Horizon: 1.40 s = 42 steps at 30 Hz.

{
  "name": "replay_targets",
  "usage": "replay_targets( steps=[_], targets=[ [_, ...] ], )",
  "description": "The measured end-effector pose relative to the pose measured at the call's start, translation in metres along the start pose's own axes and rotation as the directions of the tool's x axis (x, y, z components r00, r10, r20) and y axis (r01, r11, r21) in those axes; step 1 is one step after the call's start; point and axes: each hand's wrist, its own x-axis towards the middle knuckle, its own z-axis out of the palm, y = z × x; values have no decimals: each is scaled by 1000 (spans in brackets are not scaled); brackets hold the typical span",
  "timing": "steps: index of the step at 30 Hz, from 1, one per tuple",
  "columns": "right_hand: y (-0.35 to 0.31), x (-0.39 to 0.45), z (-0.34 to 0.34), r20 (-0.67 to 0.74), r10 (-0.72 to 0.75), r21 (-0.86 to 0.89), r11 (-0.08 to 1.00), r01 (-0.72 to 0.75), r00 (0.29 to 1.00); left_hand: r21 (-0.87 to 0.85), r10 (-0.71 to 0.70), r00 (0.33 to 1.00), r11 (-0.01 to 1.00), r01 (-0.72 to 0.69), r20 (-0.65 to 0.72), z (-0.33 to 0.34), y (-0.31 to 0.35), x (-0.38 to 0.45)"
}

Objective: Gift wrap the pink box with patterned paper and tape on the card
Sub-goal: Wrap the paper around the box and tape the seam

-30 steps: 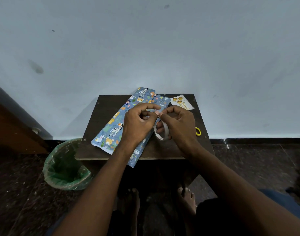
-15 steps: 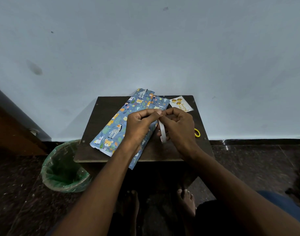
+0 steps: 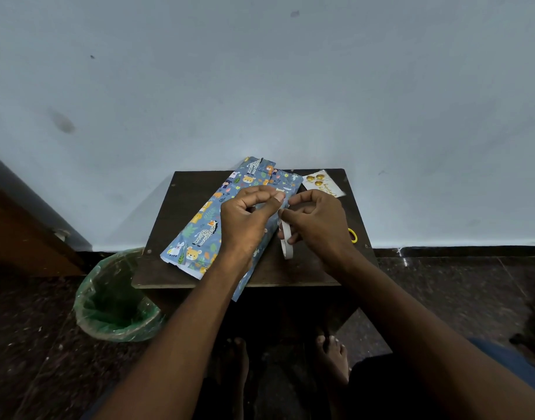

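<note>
both forearms are bare from the bottom edge of the frame up to the wrists, with no sleeve, watch or bracelet on either. the left hand [image 3: 245,216] and right hand [image 3: 316,222] carry no rings or gloves, and the nails at the fingertips are short. below the hands, two bare feet [image 3: 333,356] rest on the dark floor. a strip of blue garment [image 3: 502,359] shows along the lower right, beside a dark patch of clothing.

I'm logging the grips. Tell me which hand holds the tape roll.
The right hand holds the tape roll; the left hand only pinches near its thumb tip.
</note>
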Motion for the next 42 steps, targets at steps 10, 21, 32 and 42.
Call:
replay_targets(
  steps=[10, 21, 32, 42],
  targets=[
    [-1, 0, -9, -26, 60, -70, 996, -62, 998, -110, -156, 987, 981, 160, 50, 5, 1, -1],
    [-11, -8, -9, -51, 14, -80, 997, -18, 999, -20, -195, 961, 979, 203, 198, -1, 10, -3],
    [-8, 5, -23, -30, -3, -353, 936, -8, 1000, -27, -183, 972, 982, 189, 148, 1, 9, -4],
    [6, 21, -60, -9, 75, -926, 375, -37, 997, -40, -184, 967, 980, 194, 178, 0, 11, -2]
  ],
)
